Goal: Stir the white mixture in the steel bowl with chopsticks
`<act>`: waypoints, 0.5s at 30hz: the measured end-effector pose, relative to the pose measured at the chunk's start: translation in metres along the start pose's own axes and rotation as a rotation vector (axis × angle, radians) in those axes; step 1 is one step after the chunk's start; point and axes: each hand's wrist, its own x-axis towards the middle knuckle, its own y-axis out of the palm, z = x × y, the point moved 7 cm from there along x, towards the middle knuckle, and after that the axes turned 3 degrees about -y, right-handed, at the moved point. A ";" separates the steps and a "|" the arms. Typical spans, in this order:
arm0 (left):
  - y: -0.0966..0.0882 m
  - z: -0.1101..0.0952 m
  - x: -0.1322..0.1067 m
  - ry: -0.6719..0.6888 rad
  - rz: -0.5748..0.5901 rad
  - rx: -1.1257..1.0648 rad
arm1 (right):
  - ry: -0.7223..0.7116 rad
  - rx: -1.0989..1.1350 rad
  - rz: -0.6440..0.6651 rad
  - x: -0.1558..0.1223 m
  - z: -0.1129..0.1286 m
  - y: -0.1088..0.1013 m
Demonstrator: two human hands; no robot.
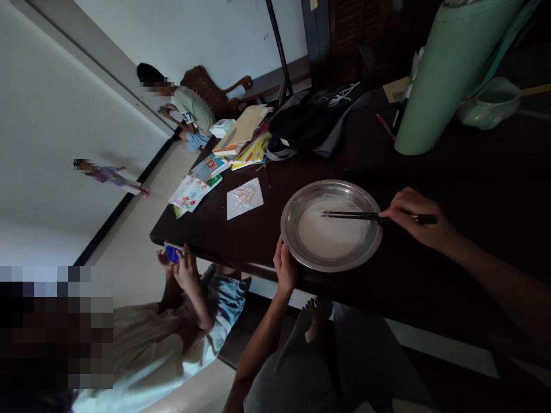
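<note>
A round steel bowl (289,244) rests near the front edge of the dark table, with a milky white liquid (329,232) inside. My left hand (284,267) grips the bowl's rim at its near left side. In my right hand (415,215) is a pair of black chopsticks (359,215), held closed around their thick ends. The chopsticks reach over the bowl's right rim, and their pale tips are in or just over the liquid; I cannot tell which.
Left of the bowl, cotton swabs lie on a white paper (235,209). Behind are books (243,135), a black bag (310,123), a green tumbler (447,80) and a green ceramic bowl (491,106). A person with a phone (172,252) sits at left; two people are farther back.
</note>
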 end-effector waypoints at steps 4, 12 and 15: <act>0.000 0.000 0.001 0.001 0.005 -0.009 | -0.005 0.092 -0.147 -0.002 -0.007 -0.020; -0.001 0.001 0.001 0.008 0.003 0.025 | -0.049 -0.004 0.028 0.001 0.001 0.002; -0.001 0.001 0.000 0.008 0.007 0.020 | 0.001 0.014 -0.153 -0.001 -0.007 -0.021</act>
